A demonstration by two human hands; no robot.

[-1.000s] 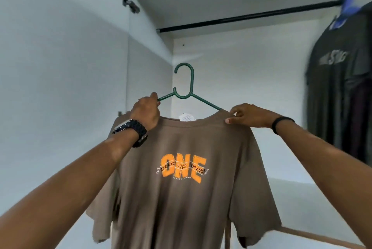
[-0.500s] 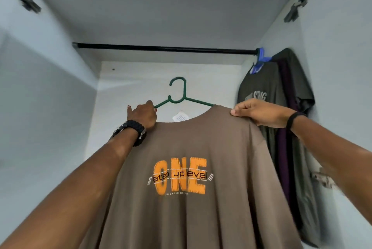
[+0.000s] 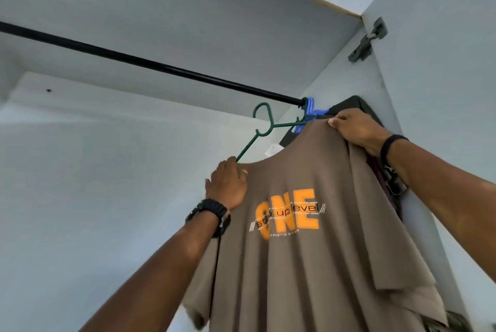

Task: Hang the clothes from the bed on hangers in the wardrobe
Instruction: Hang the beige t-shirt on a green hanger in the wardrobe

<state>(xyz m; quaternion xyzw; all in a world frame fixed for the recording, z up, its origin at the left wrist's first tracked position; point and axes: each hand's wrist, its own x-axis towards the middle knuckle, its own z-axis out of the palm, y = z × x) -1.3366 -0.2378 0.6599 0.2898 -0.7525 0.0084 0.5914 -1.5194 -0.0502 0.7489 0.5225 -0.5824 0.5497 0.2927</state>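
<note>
So we're at the bit where the hook has to go over the rod (image 3: 150, 64), which runs from the left edge across to the right wall. Our left hand (image 3: 226, 186) is gripping the left shoulder of the brown shirt (image 3: 308, 251) with the hanger arm under it, fingers curled into the cloth. The green hanger (image 3: 264, 130) pokes out of the collar, its hook sitting just below the rod near its right end, not on it yet as far as we can tell. Best bet here: lift both shoulders evenly, tip the hook's opening toward the rod, and drop it on left of the blue hanger (image 3: 308, 114) so they don't tangle. Our right hand (image 3: 357, 127) pinches the right shoulder, fingers bent over the fabric. Hard to see: the dark clothes (image 3: 349, 104) behind the shirt are mostly covered, the hanger's right arm is hidden under cloth, and the shirt's hem is cut off at the bottom.
</note>
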